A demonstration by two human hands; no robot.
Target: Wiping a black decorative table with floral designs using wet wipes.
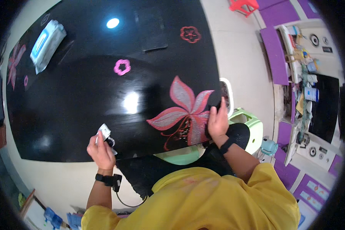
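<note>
At the near left of the black glossy table [76, 103], my left hand [101, 153] is closed on a crumpled white piece [105, 131] with a dark part beside it. I cannot tell whether that piece is a wipe or a wrapper. My right hand [218, 124] rests at the table's right edge, fingers stretched out and apart, with nothing seen in it. Beside it lies a pink and silver flower pattern [182, 92] on the tabletop. Small dark and light bits [184, 132] show over the flower's lower part. A soft pack of wipes [48, 44] lies at the far left.
A light green stool [255, 128] stands right of the table, near a white-rimmed item [230, 92] partly hidden by the table edge. Something pale green [180, 156] shows under the near edge. A red stool [244, 5] stands far right, before a cluttered shelf unit [295, 76].
</note>
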